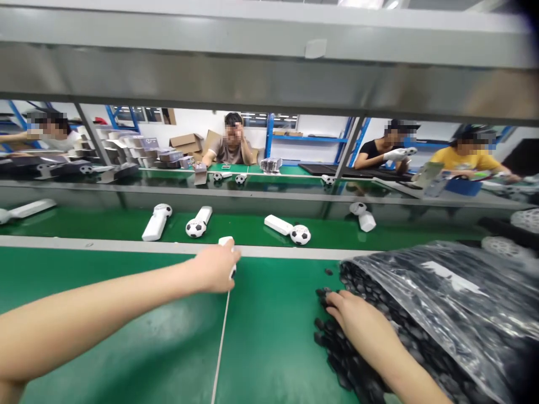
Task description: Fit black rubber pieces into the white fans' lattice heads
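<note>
In the head view, a white device with a football-patterned end (225, 241) is grasped by the left hand (217, 266), and is held at the far edge of the green worktable (269, 348), just left of the middle. Most of the device is covered by the fingers. The right hand (357, 322) is placed at the near right, its fingers lowered onto a heap of black pieces (337, 359); whether any piece is gripped there cannot be told. The heap is spilled from the mouth of a clear plastic bag (458, 297), which is laid on the right side, and one loose black piece (328, 271) is seen just beyond the heap. The worktable is bordered on its far side by a pale rail (295, 253). Beyond the rail, five similar white devices (156, 223) are spread from left to right along a green belt (240, 219), turned at various angles. Farther off, four co-workers (231, 146) are seated, and a white device is held by the gloved hand of one (396, 155) on the right. Open cartons (185, 144) are stacked at the far left.
</note>
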Available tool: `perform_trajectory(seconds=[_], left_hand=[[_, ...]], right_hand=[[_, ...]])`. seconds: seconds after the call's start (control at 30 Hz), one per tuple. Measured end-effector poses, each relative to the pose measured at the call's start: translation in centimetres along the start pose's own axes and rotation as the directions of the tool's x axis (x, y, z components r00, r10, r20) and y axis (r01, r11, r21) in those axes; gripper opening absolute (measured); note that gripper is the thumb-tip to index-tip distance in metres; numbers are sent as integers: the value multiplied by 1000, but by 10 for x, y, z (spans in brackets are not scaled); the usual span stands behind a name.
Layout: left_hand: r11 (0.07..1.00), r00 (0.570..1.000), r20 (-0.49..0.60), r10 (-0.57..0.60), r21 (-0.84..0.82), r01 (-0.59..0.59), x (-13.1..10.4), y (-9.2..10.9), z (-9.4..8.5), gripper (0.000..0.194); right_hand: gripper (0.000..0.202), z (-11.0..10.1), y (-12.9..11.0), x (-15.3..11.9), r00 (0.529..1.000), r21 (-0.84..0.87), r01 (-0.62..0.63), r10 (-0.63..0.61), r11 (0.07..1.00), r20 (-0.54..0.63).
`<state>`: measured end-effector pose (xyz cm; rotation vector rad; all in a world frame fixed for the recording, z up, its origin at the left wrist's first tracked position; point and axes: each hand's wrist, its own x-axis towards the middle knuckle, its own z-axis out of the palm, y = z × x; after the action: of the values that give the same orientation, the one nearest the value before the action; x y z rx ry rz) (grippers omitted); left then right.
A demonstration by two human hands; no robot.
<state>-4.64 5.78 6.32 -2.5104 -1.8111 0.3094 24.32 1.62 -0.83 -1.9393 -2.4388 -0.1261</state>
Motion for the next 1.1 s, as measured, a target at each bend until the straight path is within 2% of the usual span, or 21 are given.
perform_trajectory(seconds=[0.07, 0.13, 0.2, 0.27, 0.4, 0.5, 0.6, 0.7, 0.83, 0.97, 1.1], left_hand=[[993, 984, 132, 121, -26, -118, -35, 13, 2, 62], [956, 919, 268, 288, -129, -262, -58, 19, 1, 78], [904, 853, 314, 416, -239, -353, -67, 19, -1, 85], [881, 846, 268, 461, -250, -401, -67, 20, -2, 77], [855, 859, 68, 508, -158, -494, -56, 30, 6, 54], [857, 878, 10, 479, -221, -465, -51, 38, 19, 50], [906, 937, -8, 348, -255, -339, -47, 43, 32, 52], [922, 978, -13, 210, -331, -202, -42, 47, 40, 59], [909, 999, -16, 46, -415, -48, -30, 56, 44, 75], [893, 998, -50, 36, -447, -55, -17, 72, 45, 79], [836, 983, -103, 149, -518, -181, -5, 78, 49, 78]], right_hand=[[19, 1, 2, -1, 1000, 27, 10, -11, 1000, 16], [23, 3, 5, -3, 999, 55, 41, -43, 998, 20], [29, 3, 8, -4, 998, 76, 65, -67, 995, 21], [30, -1, 8, -5, 997, 83, 58, -61, 995, 38], [27, -16, 1, -7, 998, 86, -2, -3, 996, 58], [21, -25, -5, -7, 999, 178, 4, 4, 984, -46], [15, -26, -8, -7, 993, 351, 41, 0, 935, -116], [12, -22, -8, -6, 990, 486, 60, 9, 872, -139], [16, -17, -10, -5, 976, 495, 160, -62, 854, -209], [13, -16, -15, -4, 942, 501, 240, -75, 832, -328], [13, -18, -22, -7, 941, 687, 249, -3, 683, -338]])
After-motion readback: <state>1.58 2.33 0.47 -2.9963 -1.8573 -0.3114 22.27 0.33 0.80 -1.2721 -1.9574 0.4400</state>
